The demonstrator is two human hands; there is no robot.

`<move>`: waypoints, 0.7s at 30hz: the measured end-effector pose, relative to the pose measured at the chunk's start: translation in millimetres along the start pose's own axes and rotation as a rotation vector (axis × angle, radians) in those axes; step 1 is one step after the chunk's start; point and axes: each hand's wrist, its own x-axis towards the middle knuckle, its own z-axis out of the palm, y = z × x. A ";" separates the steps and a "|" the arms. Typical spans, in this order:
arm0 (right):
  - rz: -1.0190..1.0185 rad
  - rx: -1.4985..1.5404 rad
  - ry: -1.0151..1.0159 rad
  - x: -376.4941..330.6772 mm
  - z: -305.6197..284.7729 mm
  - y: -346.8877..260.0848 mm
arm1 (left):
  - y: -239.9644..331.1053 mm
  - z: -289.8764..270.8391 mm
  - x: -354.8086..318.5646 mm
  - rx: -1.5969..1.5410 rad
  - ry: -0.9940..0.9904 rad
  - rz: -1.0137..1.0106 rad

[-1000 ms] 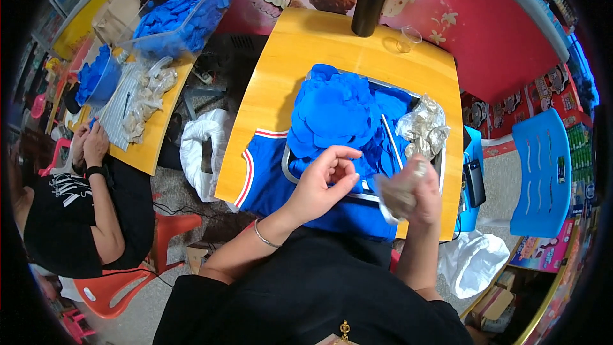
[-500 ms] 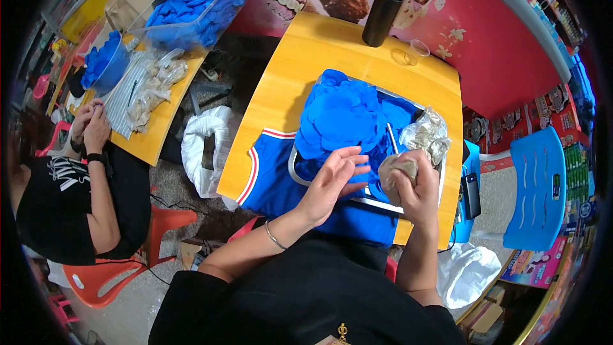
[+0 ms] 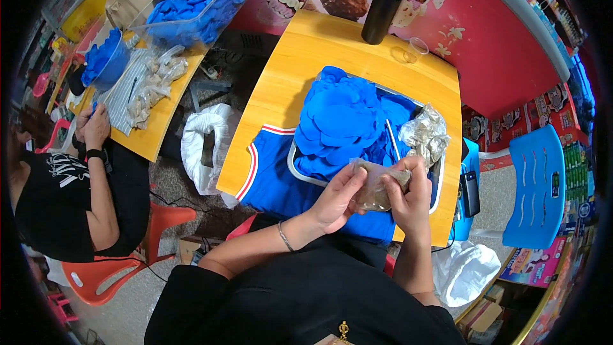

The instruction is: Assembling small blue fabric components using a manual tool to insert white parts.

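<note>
Between my hands is a small clear plastic bag (image 3: 373, 195) with greyish-brown contents. My left hand (image 3: 337, 203) pinches its left side, while my right hand (image 3: 412, 199) is closed around its right side. Both hands are over the near edge of a metal-rimmed tray (image 3: 300, 177). In that tray a heap of flat, round blue pieces (image 3: 341, 118) is piled high. A thin white stick (image 3: 393, 140) leans on the heap's right side, and a crumpled clear bag (image 3: 426, 131) lies at the tray's right edge. Under the tray spreads a blue garment (image 3: 271, 172) with red-and-white trim.
On the yellow table (image 3: 306, 41) stand a black flask (image 3: 383, 13) and a clear cup (image 3: 416, 50). A white sack (image 3: 204, 147) is on the floor to the left, a blue chair (image 3: 536, 185) to the right. At another table sits a person (image 3: 70, 204), near a clear bin (image 3: 191, 16) of blue pieces.
My left hand has moved down and right, from open beside the bag to gripping it. The right hand has lowered slightly, and the bag is now stretched between both hands.
</note>
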 end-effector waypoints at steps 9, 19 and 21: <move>0.138 0.186 0.012 -17.2 5.4 1.1 | 8.7 6.4 6.9 0.116 0.067 0.273; 0.380 0.378 -0.057 -26.5 5.0 3.9 | 10.5 3.6 8.8 0.281 0.136 0.335; 0.451 0.347 -0.133 -26.2 3.0 5.6 | 11.7 3.0 7.5 0.315 0.137 0.352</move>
